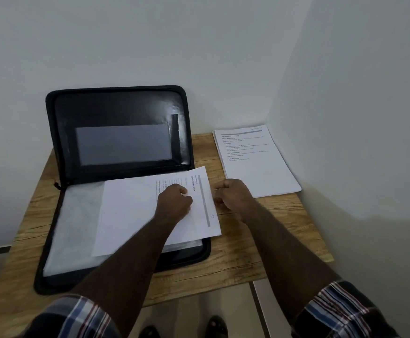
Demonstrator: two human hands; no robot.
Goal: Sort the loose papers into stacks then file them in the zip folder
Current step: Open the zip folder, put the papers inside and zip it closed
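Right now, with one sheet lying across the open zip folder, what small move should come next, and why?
Probably slide the sheet leftward into the clear sleeve of the zip folder. The sheet lies skewed, its right edge overhanging the folder onto the table. The left hand rests curled on it; the right hand is beside that edge. Another stack waits at right.
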